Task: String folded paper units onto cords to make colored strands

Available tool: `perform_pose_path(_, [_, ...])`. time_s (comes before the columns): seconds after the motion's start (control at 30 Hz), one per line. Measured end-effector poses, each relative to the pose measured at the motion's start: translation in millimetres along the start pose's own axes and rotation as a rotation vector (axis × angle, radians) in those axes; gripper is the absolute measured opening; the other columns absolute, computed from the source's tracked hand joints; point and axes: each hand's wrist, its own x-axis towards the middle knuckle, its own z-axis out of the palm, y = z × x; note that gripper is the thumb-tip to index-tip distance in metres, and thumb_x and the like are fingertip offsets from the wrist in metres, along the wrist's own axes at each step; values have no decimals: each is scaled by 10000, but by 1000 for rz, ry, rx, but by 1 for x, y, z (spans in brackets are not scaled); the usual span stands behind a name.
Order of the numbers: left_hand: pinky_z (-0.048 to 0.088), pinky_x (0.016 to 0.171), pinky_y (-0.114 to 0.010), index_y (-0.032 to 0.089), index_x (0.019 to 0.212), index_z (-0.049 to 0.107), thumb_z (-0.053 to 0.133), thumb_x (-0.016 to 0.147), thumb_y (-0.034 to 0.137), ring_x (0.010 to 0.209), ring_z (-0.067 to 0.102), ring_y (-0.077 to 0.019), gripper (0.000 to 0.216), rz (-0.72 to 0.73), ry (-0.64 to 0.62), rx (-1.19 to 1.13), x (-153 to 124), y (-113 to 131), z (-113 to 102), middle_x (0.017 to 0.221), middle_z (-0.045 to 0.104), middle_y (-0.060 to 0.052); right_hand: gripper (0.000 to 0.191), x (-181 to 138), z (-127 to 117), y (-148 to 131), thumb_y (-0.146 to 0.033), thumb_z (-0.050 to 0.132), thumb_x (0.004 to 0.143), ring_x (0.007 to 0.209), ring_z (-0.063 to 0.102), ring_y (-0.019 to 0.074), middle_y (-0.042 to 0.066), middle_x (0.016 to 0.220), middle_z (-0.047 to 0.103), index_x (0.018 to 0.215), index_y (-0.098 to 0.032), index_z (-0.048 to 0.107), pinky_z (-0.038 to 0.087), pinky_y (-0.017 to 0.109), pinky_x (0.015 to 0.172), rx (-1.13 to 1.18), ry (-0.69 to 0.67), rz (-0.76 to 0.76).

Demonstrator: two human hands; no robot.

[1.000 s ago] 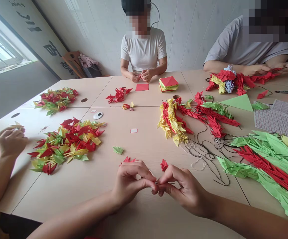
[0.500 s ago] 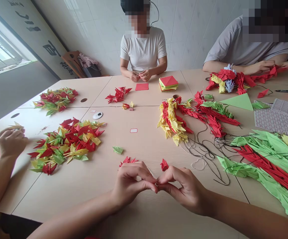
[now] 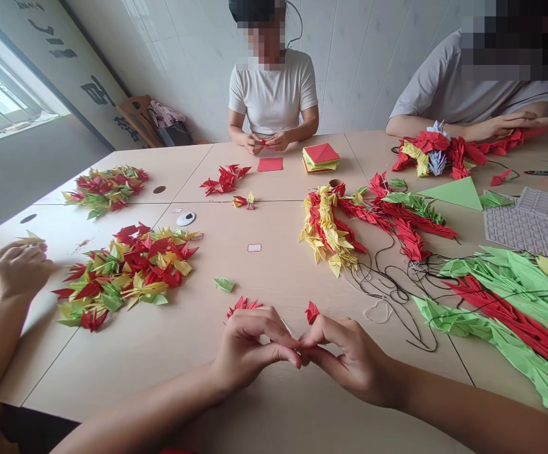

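My left hand (image 3: 250, 343) and my right hand (image 3: 344, 356) meet fingertip to fingertip above the near edge of the table (image 3: 274, 265). Both pinch something tiny between thumb and forefinger; it is too small to name. Just beyond my left hand lies a small red folded paper piece (image 3: 241, 305). Another red folded crane (image 3: 312, 311) sits right behind my right hand's knuckles. A thin black thread (image 3: 396, 296) loops across the table to the right of my right hand.
A heap of red, yellow and green paper cranes (image 3: 127, 271) lies to the left, a strung bundle (image 3: 333, 230) in the middle, long green and red strings (image 3: 514, 302) at right. Another person's hands (image 3: 21, 268) work at far left; two people sit opposite.
My fingertips have pressed closer together and shifted slightly. The tiny dark item seen between them earlier is now hidden. The person at far right moved a hand along the red string.
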Motion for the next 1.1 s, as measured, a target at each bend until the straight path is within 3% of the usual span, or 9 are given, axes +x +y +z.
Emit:
perform_pose_path(0.2, [468,544,-225,174,663,728,784,726,298,523,601,-112,150,-11,-20,48,-1,0,-1,589,703,-29,73,2,-3,-4,-242,516,943,681,635,92,8,780,687,898,-201,556,480,193,607,-41,-36,42])
perform_pose_path(0.3, [482,578,-231,172,657,723,751,767,307,530,595,-111,176,-20,-30,62,0,1,0,587,703,-32,52,4,-6,-6,-251,572,915,822,654,121,32,935,701,950,-215,559,500,250,773,-142,17,-2])
perform_pose_path(0.4, [486,575,-240,166,647,718,735,783,340,522,596,-117,222,-34,-27,66,1,1,0,572,698,-39,200,5,-8,-8,-249,662,854,898,632,155,45,987,687,1021,-231,554,491,307,840,-252,121,-129])
perform_pose_path(0.6, [453,522,-228,147,595,708,777,726,395,509,580,-114,289,-130,-27,8,1,0,0,550,682,-55,292,5,-8,-6,-60,582,865,772,604,130,40,861,681,1112,-204,638,488,292,707,-310,203,-440])
perform_pose_path(0.77, [446,543,-211,145,585,704,830,662,348,546,571,-107,251,-305,-44,-136,0,-4,1,561,665,-38,307,3,-9,1,-46,557,867,785,614,146,58,895,693,1134,-172,643,476,317,691,-345,221,-490])
perform_pose_path(0.93, [458,583,-199,147,609,711,833,662,312,584,583,-99,212,-424,-31,-241,-1,-6,4,596,676,-27,289,-2,-13,3,-64,480,904,931,637,171,84,946,713,1158,-100,614,415,363,803,-662,197,-614])
perform_pose_path(1.1, [478,638,-195,145,694,718,848,636,244,638,594,-97,173,-502,-67,-257,1,-6,3,680,708,-19,246,-2,-11,6,-52,488,889,825,627,142,49,918,703,1075,-144,621,358,351,791,-702,280,-496])
